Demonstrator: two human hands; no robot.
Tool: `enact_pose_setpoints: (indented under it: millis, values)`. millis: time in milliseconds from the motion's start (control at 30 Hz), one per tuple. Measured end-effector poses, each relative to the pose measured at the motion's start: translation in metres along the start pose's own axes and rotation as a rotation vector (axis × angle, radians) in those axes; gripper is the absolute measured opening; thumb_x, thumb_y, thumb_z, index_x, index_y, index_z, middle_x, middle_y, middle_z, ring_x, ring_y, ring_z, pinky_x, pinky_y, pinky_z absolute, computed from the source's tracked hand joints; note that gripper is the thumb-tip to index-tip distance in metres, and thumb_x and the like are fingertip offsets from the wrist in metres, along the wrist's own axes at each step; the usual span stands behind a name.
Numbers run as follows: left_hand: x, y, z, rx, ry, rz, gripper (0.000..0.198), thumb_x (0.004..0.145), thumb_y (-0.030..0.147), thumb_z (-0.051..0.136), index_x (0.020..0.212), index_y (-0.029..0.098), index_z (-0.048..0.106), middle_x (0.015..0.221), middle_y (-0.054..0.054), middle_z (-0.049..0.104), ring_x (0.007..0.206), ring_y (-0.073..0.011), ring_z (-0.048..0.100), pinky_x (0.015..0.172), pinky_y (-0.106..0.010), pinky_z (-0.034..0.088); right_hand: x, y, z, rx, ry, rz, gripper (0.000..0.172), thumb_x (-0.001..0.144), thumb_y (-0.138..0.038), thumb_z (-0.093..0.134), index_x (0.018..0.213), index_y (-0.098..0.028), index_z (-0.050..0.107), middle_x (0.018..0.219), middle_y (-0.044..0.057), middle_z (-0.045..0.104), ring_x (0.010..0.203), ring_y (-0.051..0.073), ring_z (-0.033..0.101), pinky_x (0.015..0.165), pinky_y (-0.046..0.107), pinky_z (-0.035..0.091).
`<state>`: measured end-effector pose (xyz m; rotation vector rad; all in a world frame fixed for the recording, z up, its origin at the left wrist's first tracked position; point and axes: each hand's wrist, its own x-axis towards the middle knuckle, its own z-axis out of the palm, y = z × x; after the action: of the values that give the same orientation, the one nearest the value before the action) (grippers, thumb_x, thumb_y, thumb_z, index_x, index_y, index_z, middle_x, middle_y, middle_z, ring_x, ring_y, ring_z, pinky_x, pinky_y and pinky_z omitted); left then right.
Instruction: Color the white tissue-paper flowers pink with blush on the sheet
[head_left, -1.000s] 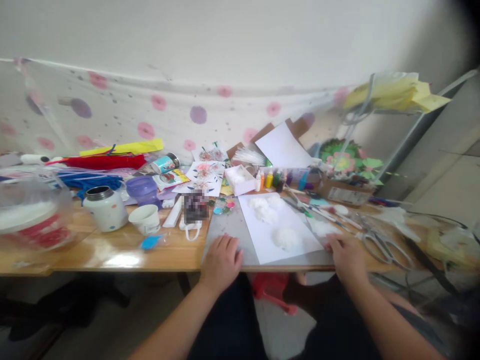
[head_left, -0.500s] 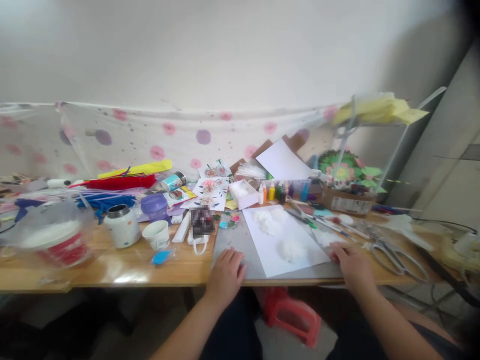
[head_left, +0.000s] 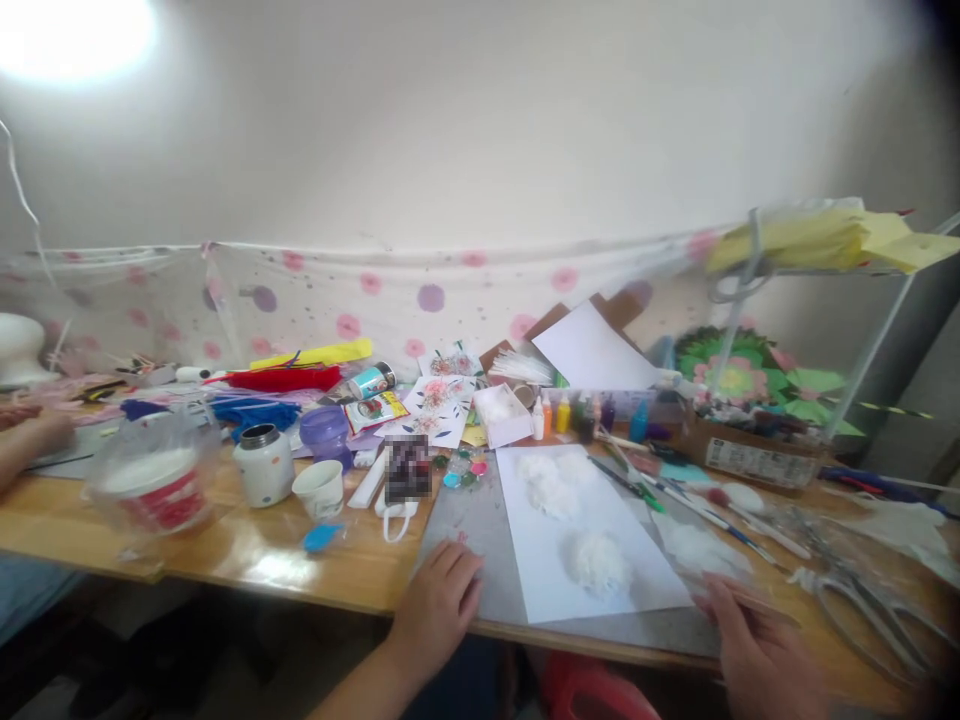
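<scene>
A white sheet of paper (head_left: pixel 529 590) lies on a grey mat (head_left: pixel 469 520), with fluffy white cotton clumps on it, one larger clump (head_left: pixel 559 483) toward the back and a rounder tuft (head_left: pixel 598 562) nearer me. My left hand (head_left: pixel 439 600) rests at the mat's front edge, left of the sheet, its fingers laid down and nothing seen in them. Beyond the sheet's near right corner is my right hand (head_left: pixel 761 640), smeared by motion; whether its fingers hold anything cannot be made out. A thin white piece (head_left: pixel 701 545) lies just behind it.
Large scissors (head_left: pixel 862 600) lie at the right, brushes (head_left: pixel 705 505) behind my right hand. Paint bottles (head_left: pixel 562 415) and a white box (head_left: pixel 502 415) stand at the back. Leftward are a paper cup (head_left: pixel 319 490), a jar (head_left: pixel 262 465), a tub (head_left: pixel 161 495) and another person's hand (head_left: pixel 37 440).
The view has turned left, bringing another person's hand in at the far left. My right hand sits lower in view, still beside the sheet's corner; my left hand stays at the mat's edge.
</scene>
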<state>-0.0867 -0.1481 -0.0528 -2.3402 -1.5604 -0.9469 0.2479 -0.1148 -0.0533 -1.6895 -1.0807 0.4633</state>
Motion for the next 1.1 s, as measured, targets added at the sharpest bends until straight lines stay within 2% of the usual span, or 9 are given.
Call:
enact_pose_setpoints:
  millis: [300, 467, 667, 867, 1100]
  values:
    - [0.001, 0.001, -0.001, 0.004, -0.003, 0.02, 0.017, 0.081, 0.005, 0.052, 0.087, 0.02, 0.056, 0.085, -0.004, 0.063, 0.083, -0.0208, 0.06, 0.074, -0.036, 0.053, -0.003, -0.011, 0.002, 0.063, 0.072, 0.073, 0.036, 0.069, -0.053, 0.05, 0.068, -0.021, 0.065, 0.08, 0.015, 0.072, 0.089, 0.035, 0.063, 0.08, 0.044, 0.047]
    - [0.002, 0.004, -0.002, 0.008, -0.018, -0.004, 0.015, 0.082, 0.006, 0.053, 0.087, 0.02, 0.057, 0.086, -0.004, 0.062, 0.086, -0.021, 0.059, 0.078, -0.037, 0.053, -0.002, -0.011, 0.0, 0.067, 0.056, 0.03, 0.034, 0.069, -0.049, 0.053, 0.072, -0.018, 0.066, 0.075, 0.014, 0.071, 0.087, 0.034, 0.063, 0.081, 0.042, 0.046]
    - [0.001, 0.004, -0.003, 0.011, -0.021, -0.022, 0.016, 0.079, 0.005, 0.057, 0.087, 0.019, 0.058, 0.087, -0.004, 0.063, 0.088, -0.0207, 0.059, 0.081, -0.036, 0.053, -0.001, -0.015, -0.001, 0.111, 0.059, 0.039, 0.04, 0.064, -0.051, 0.056, 0.077, -0.015, 0.066, 0.067, 0.011, 0.069, 0.082, 0.032, 0.063, 0.078, 0.041, 0.045]
    - [0.002, 0.004, -0.003, -0.016, -0.011, -0.02, 0.014, 0.081, 0.008, 0.054, 0.088, 0.019, 0.059, 0.087, -0.004, 0.062, 0.088, -0.0209, 0.059, 0.082, -0.038, 0.053, -0.004, -0.026, 0.001, 0.2, 0.102, 0.011, 0.036, 0.059, -0.05, 0.058, 0.069, -0.015, 0.063, 0.059, 0.008, 0.064, 0.07, 0.028, 0.061, 0.071, 0.04, 0.045]
    - [0.005, -0.003, -0.003, -0.068, -0.061, -0.034, 0.015, 0.083, 0.011, 0.052, 0.094, 0.018, 0.058, 0.094, -0.007, 0.062, 0.098, -0.0239, 0.058, 0.087, -0.043, 0.05, -0.001, -0.006, 0.003, 0.254, 0.096, -0.086, 0.033, 0.069, -0.046, 0.062, 0.074, -0.013, 0.064, 0.064, 0.006, 0.064, 0.067, 0.023, 0.062, 0.067, 0.036, 0.047]
